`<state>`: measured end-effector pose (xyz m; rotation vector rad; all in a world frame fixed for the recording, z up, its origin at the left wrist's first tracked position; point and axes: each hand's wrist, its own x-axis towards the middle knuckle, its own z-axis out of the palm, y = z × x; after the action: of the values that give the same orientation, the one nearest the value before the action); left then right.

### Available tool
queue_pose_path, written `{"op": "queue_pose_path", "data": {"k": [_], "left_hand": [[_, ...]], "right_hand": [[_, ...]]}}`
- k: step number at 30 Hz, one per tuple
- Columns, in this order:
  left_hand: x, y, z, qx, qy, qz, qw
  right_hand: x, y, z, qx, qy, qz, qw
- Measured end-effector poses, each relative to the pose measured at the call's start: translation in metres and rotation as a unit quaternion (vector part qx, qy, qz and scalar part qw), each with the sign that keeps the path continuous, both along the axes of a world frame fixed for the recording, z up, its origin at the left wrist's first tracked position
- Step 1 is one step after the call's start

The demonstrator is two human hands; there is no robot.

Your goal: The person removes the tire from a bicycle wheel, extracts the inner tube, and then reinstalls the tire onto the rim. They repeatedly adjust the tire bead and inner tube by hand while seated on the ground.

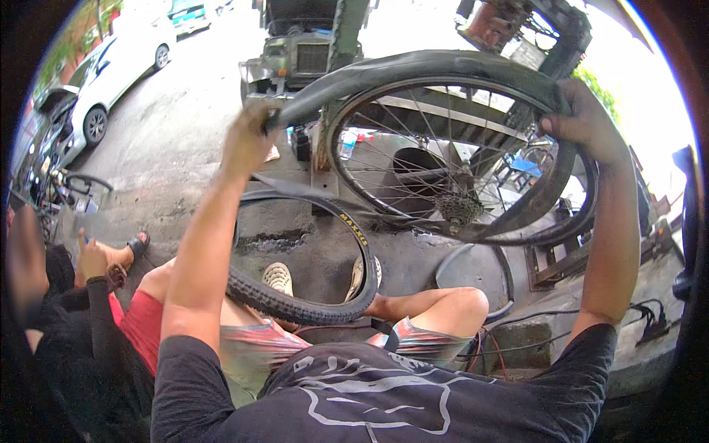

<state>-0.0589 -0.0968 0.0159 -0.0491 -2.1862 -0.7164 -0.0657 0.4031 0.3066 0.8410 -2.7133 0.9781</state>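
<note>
A black inner tube (pixel 443 65) is stretched in a wide arc between my raised hands. My left hand (pixel 252 136) is closed round its left end. My right hand (pixel 591 122) grips it at the upper right, thumb pressed on the near side, and from there the tube loops down toward the bottom of the wheel. Just behind the tube stands a spoked bicycle wheel (pixel 353 177) with a cassette (pixel 459 207) at its hub. Its bare rim shows on the left. A knobbly black bicycle tyre (pixel 295 306) rests between my legs, touching neither hand.
At the left sits another person, with a hand (pixel 92 258) raised. Beyond are a parked white car (pixel 118 74) and an old truck (pixel 299 59). A black hoop (pixel 509 273) lies on the floor at right, near dark cables (pixel 561 314) and a metal frame (pixel 569 262).
</note>
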Motion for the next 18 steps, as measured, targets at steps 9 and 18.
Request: {"op": "queue_pose_path", "data": {"k": [9,18], "left_hand": [[0.026,0.021,-0.049,0.053,-0.285,-0.123,0.949],[0.045,0.044,-0.064,0.133,-0.176,-0.116,0.969]], "right_hand": [[-0.008,-0.001,-0.038,0.116,0.080,-0.052,0.989],[-0.006,-0.031,-0.083,0.146,-0.033,0.016,0.989]]}}
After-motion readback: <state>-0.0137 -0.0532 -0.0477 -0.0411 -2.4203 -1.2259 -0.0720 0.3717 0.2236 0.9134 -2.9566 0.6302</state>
